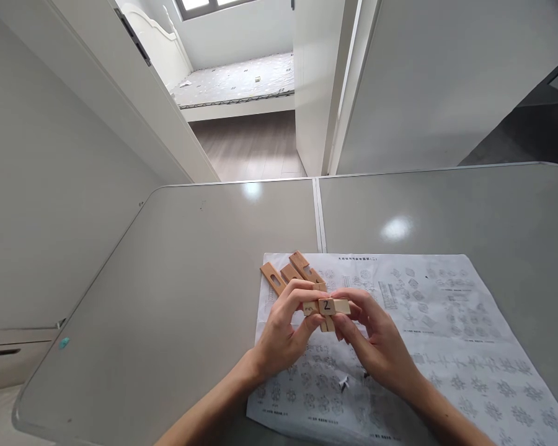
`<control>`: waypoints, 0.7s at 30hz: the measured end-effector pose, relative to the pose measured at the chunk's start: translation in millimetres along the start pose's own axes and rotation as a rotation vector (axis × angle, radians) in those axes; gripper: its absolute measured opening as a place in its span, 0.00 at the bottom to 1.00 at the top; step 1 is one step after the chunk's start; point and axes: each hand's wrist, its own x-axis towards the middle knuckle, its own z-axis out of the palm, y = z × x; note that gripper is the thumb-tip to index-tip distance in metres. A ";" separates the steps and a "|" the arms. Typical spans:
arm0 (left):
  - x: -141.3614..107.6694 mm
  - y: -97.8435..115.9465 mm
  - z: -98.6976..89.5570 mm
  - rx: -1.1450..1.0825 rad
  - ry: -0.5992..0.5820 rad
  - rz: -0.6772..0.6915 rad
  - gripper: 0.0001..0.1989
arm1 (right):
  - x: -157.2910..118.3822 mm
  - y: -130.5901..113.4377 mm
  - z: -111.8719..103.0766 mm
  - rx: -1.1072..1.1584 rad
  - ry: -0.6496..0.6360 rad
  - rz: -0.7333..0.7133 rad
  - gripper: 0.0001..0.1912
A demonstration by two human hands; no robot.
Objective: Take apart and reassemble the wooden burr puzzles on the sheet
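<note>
Between both hands is a small wooden burr puzzle (327,306), its pale pieces crossing one another, with a "2" written on the end facing me. My left hand (291,322) pinches its left side with thumb and fingers. On the other side, my right hand (365,331) grips it with thumb and forefinger. The fingers hide part of the puzzle's sides. Just beyond my left hand lie several loose notched wooden pieces (302,266), darker than the held ones. Beneath everything is a printed instruction sheet (432,303) with line drawings of puzzles.
The grey folding table (204,279) has a raised seam (318,214) down its middle. Small dark-and-white scraps (344,384) lie on the sheet near my right wrist. Past the far edge, an open door (318,87) leads to a room with a bed (242,80).
</note>
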 end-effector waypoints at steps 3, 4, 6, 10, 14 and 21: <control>0.8 -0.7 -1.1 -0.054 -0.005 -0.015 0.12 | -0.2 1.5 -1.2 -0.023 0.011 -0.016 0.10; 1.1 -0.7 -1.5 -0.064 -0.008 -0.022 0.12 | -0.2 1.7 -1.6 -0.029 0.005 -0.016 0.09; 2.1 -0.4 -2.3 -0.074 -0.014 -0.043 0.14 | -0.3 1.7 -1.8 -0.037 -0.007 -0.019 0.09; 3.5 0.4 -3.2 -0.091 -0.020 -0.061 0.15 | -0.5 1.2 -0.1 -0.038 0.027 -0.043 0.07; 2.6 2.7 -2.9 -0.148 -0.032 -0.102 0.15 | -0.7 0.1 1.3 -0.038 0.047 -0.077 0.06; 1.3 5.7 0.0 -0.208 -0.014 -0.147 0.16 | -2.5 -0.3 4.2 -0.022 0.066 -0.081 0.06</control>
